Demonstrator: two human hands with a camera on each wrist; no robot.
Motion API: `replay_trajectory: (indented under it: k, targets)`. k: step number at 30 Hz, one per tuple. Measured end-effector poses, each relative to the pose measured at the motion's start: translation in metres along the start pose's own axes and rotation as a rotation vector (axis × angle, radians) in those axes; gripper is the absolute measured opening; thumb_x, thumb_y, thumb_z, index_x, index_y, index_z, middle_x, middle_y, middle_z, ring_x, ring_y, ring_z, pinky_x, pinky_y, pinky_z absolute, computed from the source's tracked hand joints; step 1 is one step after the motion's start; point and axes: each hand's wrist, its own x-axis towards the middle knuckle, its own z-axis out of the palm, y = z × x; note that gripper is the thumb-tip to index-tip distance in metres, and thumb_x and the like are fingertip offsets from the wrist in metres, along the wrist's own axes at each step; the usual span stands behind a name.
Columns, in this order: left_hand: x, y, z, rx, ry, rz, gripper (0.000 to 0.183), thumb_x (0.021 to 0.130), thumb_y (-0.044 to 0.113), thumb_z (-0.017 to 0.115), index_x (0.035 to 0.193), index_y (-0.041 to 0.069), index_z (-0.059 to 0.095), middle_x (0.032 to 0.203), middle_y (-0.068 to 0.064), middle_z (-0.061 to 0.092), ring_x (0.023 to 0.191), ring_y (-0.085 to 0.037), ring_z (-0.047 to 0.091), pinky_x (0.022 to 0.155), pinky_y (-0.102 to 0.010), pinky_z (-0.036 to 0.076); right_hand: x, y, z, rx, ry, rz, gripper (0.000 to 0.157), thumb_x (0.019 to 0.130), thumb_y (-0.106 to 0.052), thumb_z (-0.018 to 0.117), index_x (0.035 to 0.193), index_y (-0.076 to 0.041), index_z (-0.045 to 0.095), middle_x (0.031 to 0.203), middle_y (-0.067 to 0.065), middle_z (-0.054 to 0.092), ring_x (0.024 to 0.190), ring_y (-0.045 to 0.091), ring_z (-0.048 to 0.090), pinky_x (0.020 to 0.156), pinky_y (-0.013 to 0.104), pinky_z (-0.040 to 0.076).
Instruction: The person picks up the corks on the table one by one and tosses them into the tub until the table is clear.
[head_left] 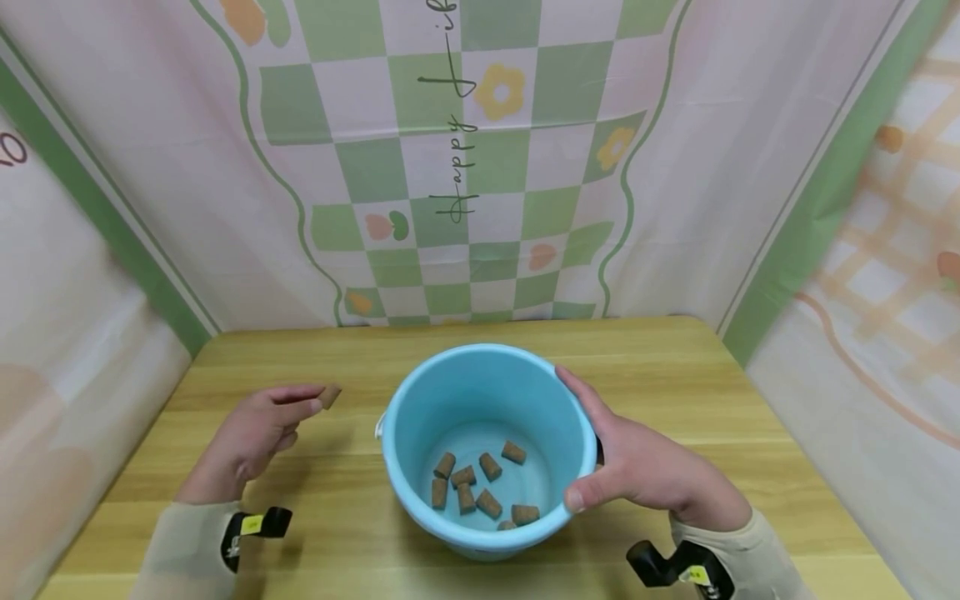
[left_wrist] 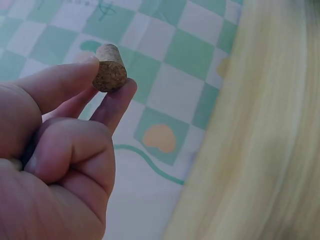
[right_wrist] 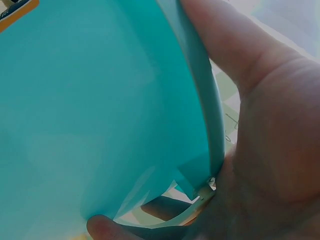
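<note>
My left hand [head_left: 258, 429] is raised left of the bucket, pinching one short brown cork [left_wrist: 111, 75] between thumb and fingertips. Its other fingers are curled into the palm in the left wrist view. In the middle of the head view stands a light blue bucket [head_left: 480, 387], upright, its mouth facing up. Several corks [head_left: 490, 467] lie scattered on its bottom. My right hand [head_left: 648, 467] grips the bucket's right rim, the thumb lying over the near part. In the right wrist view, the blue wall [right_wrist: 110, 110] fills much of the picture, with the bucket's handle [right_wrist: 195, 207] beneath my palm.
The bucket stands on a wooden table [head_left: 660, 358] with pale grain. Behind it hangs a cloth [head_left: 435, 167] with green checks and flowers, and more cloth covers both sides. A white handle joint [head_left: 379, 427] juts from the bucket's left side.
</note>
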Motion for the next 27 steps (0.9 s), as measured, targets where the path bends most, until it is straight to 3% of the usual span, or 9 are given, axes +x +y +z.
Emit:
replay_trajectory:
  k: [5,14,27]
  targets:
    - [-0.005,0.009,0.005,-0.055,-0.034,0.056,0.052,0.086,0.027,0.069,0.127,-0.001,0.055,0.115,-0.012,0.057,0.045,-0.004,0.031,0.043,-0.019,0.032,0.000,-0.001,0.000,0.003,0.002,0.007,0.121,0.067,-0.006,0.082,0.147,-0.040,-0.003,0.138,0.016,0.035,0.111,0.039,0.048,0.082,0.046,0.048]
    - [-0.016,0.027,0.012,-0.044,-0.035,0.068,0.046,0.083,0.027,0.072,0.122,0.005,0.062,0.118,-0.009,0.060,0.049,-0.006,0.034,0.045,-0.019,0.033,0.000,0.000,0.000,-0.014,0.003,0.003,0.121,0.067,-0.009,0.082,0.147,-0.039,-0.003,0.137,0.016,0.037,0.111,0.039,0.048,0.082,0.046,0.048]
    - [-0.031,0.048,0.024,-0.058,-0.077,0.171,0.039,0.085,0.022,0.071,0.119,0.004,0.064,0.115,-0.010,0.063,0.048,-0.007,0.032,0.044,-0.018,0.031,0.000,0.000,-0.002,-0.038,0.006,0.011,0.122,0.067,-0.010,0.083,0.147,-0.040,-0.004,0.138,0.014,0.036,0.111,0.038,0.048,0.081,0.045,0.048]
